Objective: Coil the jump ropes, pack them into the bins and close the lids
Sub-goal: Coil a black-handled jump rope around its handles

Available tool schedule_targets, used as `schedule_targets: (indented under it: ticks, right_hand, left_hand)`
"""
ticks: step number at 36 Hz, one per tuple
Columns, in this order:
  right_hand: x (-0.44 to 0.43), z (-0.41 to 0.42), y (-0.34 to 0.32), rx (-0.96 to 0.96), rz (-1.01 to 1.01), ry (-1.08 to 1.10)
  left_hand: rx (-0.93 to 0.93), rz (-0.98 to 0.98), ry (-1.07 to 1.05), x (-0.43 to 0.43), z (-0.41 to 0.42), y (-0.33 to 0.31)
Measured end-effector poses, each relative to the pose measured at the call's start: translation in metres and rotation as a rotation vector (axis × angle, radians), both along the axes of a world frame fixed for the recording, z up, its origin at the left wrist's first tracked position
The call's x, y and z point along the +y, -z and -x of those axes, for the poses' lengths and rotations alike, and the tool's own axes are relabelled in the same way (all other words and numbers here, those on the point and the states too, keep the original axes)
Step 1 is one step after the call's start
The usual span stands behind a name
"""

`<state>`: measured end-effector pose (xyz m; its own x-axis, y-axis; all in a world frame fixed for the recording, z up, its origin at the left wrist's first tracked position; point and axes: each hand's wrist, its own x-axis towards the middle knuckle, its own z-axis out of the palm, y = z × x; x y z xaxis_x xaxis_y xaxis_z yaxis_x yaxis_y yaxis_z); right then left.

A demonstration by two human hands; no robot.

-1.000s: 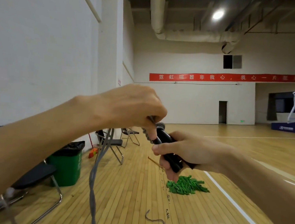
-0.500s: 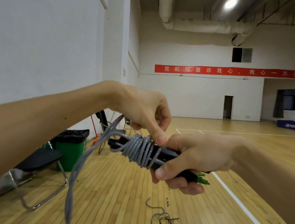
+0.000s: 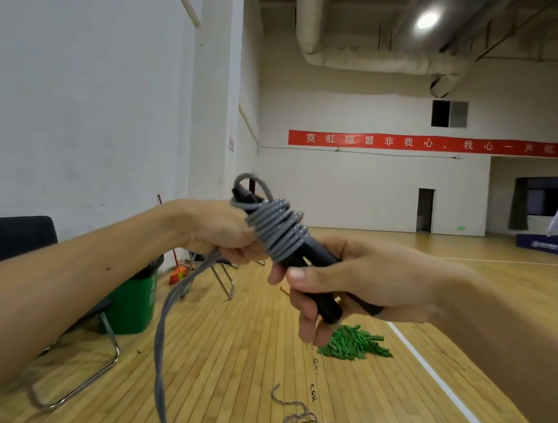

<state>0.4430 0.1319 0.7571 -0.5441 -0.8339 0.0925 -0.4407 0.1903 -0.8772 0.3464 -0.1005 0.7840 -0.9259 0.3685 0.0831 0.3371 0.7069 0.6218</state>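
your right hand [image 3: 348, 283] grips the black handles [image 3: 313, 262] out in front of you, fingers curled round them. the grey cord [image 3: 279, 228] sits wound in tight turns on their upper end. your left hand [image 3: 222, 233] pinches its loose length, which hangs toward the wooden floor [image 3: 226, 357].

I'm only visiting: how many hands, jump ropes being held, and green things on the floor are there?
Hands: 2, the left hand and the right hand
Jump ropes held: 1, the grey jump rope, gripped by both hands
Green things on the floor: 2, the bin and the pile of strips
Total: 5
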Motion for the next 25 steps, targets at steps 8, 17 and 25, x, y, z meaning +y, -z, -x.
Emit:
schedule_targets:
  ticks: [8, 17, 25]
  right_hand:
    - [-0.004, 0.014, 0.006, -0.051, 0.324, 0.051]
    - [-0.007, 0.028, 0.016, 0.003, 0.486, 0.226]
    - [0.0, 0.047, 0.018, 0.15, 0.55, 0.502]
  left_hand:
    - [-0.024, -0.195, 0.248, 0.021, -0.045, 0.004]
    - [0.031, -0.222, 0.258, 0.021, -0.053, 0.007]
    - [0.106, -0.12, 0.203, 0.02, -0.052, 0.014]
